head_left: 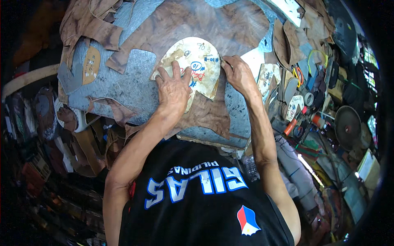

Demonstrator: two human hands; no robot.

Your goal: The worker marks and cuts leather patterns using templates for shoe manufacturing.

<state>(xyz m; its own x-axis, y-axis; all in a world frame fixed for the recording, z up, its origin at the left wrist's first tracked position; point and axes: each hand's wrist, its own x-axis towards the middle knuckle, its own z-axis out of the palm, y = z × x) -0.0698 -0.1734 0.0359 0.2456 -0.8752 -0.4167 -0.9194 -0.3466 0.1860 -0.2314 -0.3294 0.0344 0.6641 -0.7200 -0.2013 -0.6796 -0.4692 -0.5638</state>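
Observation:
A pale, stained template [208, 55] with a rounded top and handwritten marks lies on a piece of brown leather [205, 117]. My left hand [173, 89] rests on the template's left part, fingers spread and pressing it flat. At the template's right edge, my right hand [238, 74] is closed in a pinch, knuckles up. Whatever its fingertips hold is too small and too hidden to make out. The leather reaches out past the template, toward me and far back across the table.
The grey, worn tabletop [141, 65] shows between leather scraps. A brown template [91, 65] lies at the left. Several cut pieces [283, 41] are at the right, near orange-handled scissors [298, 77], a tape roll [308, 99] and a red-orange cylinder [290, 127]. A round fan-like disc [348, 128] stands far right.

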